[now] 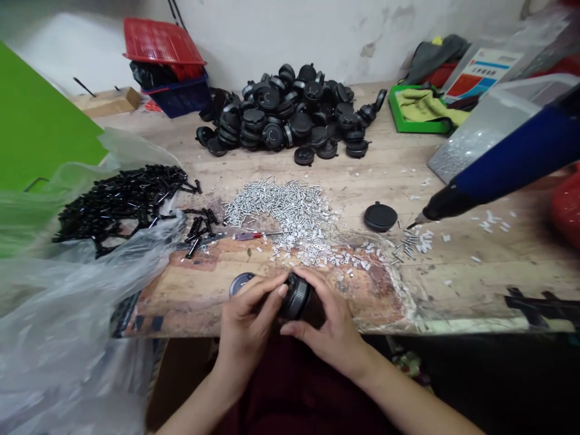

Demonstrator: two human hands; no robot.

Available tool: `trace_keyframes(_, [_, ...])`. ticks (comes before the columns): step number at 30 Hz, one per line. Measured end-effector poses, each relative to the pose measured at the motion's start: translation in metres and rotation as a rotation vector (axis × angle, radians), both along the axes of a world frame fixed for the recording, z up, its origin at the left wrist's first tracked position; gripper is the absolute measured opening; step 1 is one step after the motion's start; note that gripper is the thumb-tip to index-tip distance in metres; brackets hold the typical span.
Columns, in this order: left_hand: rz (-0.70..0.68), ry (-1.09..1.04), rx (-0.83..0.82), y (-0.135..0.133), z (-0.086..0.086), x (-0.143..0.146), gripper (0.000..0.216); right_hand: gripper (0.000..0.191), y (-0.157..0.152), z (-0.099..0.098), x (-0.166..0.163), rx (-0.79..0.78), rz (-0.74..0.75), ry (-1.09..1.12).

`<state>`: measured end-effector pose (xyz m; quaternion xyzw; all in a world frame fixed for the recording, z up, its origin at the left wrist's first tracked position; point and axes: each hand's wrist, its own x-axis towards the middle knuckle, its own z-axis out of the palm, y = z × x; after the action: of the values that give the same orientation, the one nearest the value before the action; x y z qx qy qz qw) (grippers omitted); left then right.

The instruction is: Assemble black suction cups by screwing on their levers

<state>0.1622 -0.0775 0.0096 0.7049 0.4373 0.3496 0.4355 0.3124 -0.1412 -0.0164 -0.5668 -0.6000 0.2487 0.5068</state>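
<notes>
Near the front edge of the bench, a round black plastic part (296,296) with a ribbed rim is held up between both hands. My left hand (249,308) pinches its upper left side with thumb and fingertips. My right hand (333,320) wraps round its right side, thumb below. Behind my left fingers, a second round part (240,282) with a grey face lies on the worn board (194,290), partly covered. Just beyond the hands are small white plastic sleeves (312,244) and a heap of silvery screws or pins (272,202).
A pile of round black parts (290,115) stands by the wall. At left, black pins (122,202) spill from a clear bag (136,260). A blue electric screwdriver (498,163) hangs at right near a single black disc (380,216). A red-handled screwdriver (249,236) lies mid-bench.
</notes>
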Motion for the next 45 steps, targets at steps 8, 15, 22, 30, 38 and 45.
trace_keyframes(8, [-0.012,-0.048,0.006,-0.005,0.002,-0.003,0.018,0.063,0.003,0.010,-0.006,-0.013,0.053,0.007])
trace_keyframes(15, [-0.039,-0.057,-0.016,-0.008,0.005,-0.003,0.017,0.060,-0.006,0.012,-0.014,-0.064,0.017,-0.016])
trace_keyframes(22, [-0.126,-0.066,0.007,-0.001,0.004,-0.012,0.018,0.059,-0.004,0.023,-0.003,-0.055,0.161,-0.115])
trace_keyframes(30, [-0.134,-0.054,0.010,0.002,0.004,-0.010,0.017,0.060,-0.004,0.024,0.000,-0.062,0.169,-0.106])
trace_keyframes(38, [-0.019,-0.118,-0.125,-0.002,0.005,-0.011,0.019,0.072,0.002,0.019,0.003,-0.118,0.142,-0.057])
trace_keyframes(45, [0.104,-0.102,0.008,-0.006,-0.006,-0.014,0.021,0.045,0.013,0.021,-0.009,-0.269,0.043,0.013])
